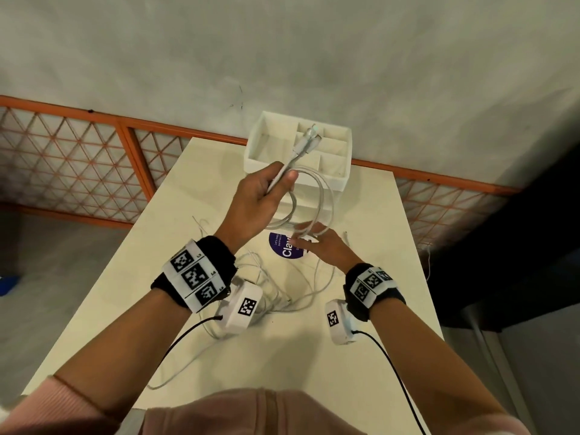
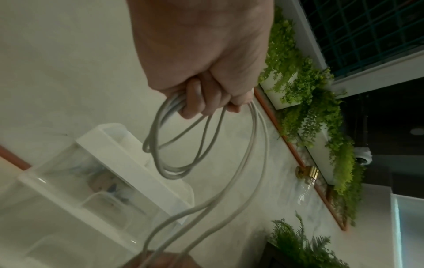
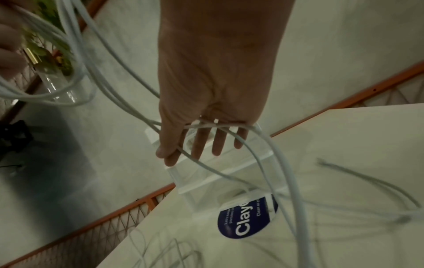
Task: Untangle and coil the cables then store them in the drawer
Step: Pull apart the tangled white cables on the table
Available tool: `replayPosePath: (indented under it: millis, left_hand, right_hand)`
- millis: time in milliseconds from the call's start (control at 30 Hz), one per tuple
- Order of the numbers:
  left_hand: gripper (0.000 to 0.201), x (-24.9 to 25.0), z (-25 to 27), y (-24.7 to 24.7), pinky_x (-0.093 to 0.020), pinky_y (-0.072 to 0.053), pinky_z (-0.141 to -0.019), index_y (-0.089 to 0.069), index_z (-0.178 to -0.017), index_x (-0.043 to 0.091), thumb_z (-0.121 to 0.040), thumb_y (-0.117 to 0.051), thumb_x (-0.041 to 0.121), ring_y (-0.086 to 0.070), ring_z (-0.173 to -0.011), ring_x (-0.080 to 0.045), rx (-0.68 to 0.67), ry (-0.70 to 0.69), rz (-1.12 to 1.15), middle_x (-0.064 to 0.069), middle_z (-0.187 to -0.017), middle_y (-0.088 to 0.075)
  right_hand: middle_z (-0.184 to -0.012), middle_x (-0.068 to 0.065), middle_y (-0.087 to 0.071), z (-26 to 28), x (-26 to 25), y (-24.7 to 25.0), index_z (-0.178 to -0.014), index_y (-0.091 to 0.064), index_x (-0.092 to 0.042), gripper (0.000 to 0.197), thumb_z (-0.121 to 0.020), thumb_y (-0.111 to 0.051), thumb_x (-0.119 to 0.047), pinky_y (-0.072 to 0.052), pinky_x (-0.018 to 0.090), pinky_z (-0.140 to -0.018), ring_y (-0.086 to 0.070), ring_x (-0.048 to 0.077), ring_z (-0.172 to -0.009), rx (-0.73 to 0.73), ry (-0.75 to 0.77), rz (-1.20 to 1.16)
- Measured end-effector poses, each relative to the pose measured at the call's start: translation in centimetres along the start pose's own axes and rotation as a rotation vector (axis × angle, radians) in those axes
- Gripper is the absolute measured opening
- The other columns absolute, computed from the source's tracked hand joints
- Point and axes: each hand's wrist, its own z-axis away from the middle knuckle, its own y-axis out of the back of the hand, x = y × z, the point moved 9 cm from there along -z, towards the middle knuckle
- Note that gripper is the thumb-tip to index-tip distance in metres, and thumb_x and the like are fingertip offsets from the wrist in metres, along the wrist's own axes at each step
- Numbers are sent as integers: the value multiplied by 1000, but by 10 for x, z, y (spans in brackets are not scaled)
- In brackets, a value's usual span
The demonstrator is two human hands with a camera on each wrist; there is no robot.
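My left hand (image 1: 276,186) is raised above the table and grips a coil of white cable (image 1: 323,196), whose two connector ends stick up past the thumb. In the left wrist view its fingers (image 2: 206,101) are curled round the bundled strands, and the loops (image 2: 158,154) hang below. My right hand (image 1: 306,238) is under the coil with straight, spread fingers (image 3: 218,143); cable strands (image 3: 275,150) lie across them. A white drawer unit (image 1: 340,180) stands at the table's far end, and its top tray has open compartments. A tangle of thin white cables (image 1: 282,290) lies on the table between my wrists.
The cream table (image 1: 376,277) carries a round blue sticker (image 1: 284,251) in front of the drawer unit. An orange lattice railing (image 1: 78,158) runs behind the table. The left wrist view shows green plants (image 2: 309,108) and a glass bottle (image 2: 305,186) by the wall.
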Motion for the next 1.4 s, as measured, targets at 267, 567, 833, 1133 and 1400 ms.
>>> replayPosePath:
  millis: [267,567,833,1133,1400]
  left_hand:
    - [35,-95,28,111,-30,-41,-64,-61,-85,7,-96,-49,38,-50,-65,-15,503,309,-204,0,-64,-52]
    - [43,-150,73,124,-31,-34,-68,-64,-89,-5,-97,-48,33,-60,-84,-40,485,478,-361,-26,-83,-64]
    - [43,-149,76,129,-34,-36,-66,-61,-85,-5,-98,-47,33,-57,-79,-42,494,437,-375,-29,-82,-64]
    - [43,-150,89,129,-32,-31,-60,-57,-81,-5,-97,-49,34,-50,-67,-31,347,417,-441,-11,-66,-54]
    - [44,-138,85,103,-34,-31,-52,-56,-79,1,-94,-50,42,-49,-60,-33,175,384,-649,-20,-66,-59]
  right_hand:
    - [-56,3,-60,27,39,80,-66,-55,-10,29,-86,-66,-27,-39,25,-61,-62,4,-50,78,-123,207]
    - [-56,-15,-51,34,-114,122,-77,-58,-16,13,-86,-67,-20,-28,18,-45,-35,0,-46,216,257,-10]
    - [-69,-3,-64,32,-167,131,-73,-69,-24,15,-72,-78,-36,-48,32,-70,-55,10,-70,343,428,195]
    - [-53,-12,-56,26,6,85,-81,-69,-10,34,-92,-54,-38,-38,22,-53,-45,9,-51,115,-4,427]
    - [-97,-2,-53,23,22,10,-104,-64,-15,23,-82,-69,-22,-33,31,-83,-45,9,-90,181,183,596]
